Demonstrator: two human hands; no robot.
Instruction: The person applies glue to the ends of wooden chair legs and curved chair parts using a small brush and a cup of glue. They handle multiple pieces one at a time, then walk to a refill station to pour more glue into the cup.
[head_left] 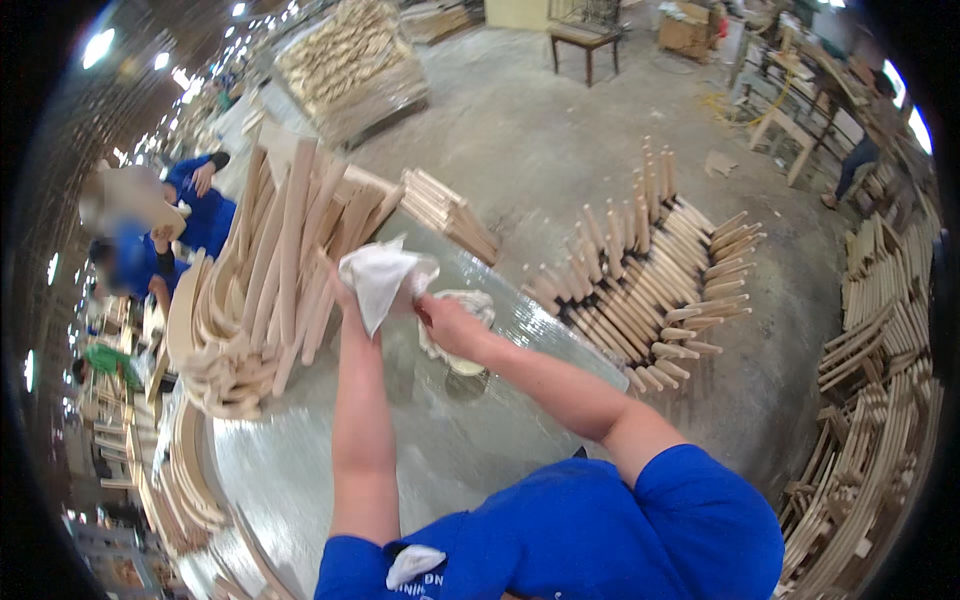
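Observation:
A crumpled white cloth (378,278) hangs between my two hands above the table. My left hand (341,288) is at its left edge, closed on it, with the fingers mostly hidden behind the folds. At the cloth's lower right side my right hand (452,325) is curled closed; its fingertips meet the cloth's edge and are partly hidden. Just below and behind the right hand stands a round, pale container (462,366) with whitish cloth-like material at its top, partly covered by that hand.
Curved wooden pieces (290,240) are heaped at the left of the shiny table (480,440). Bundled wooden sticks (450,215) lie beyond. A large cluster of wooden legs (645,290) stands on the floor to the right. Co-workers in blue (205,215) are at far left.

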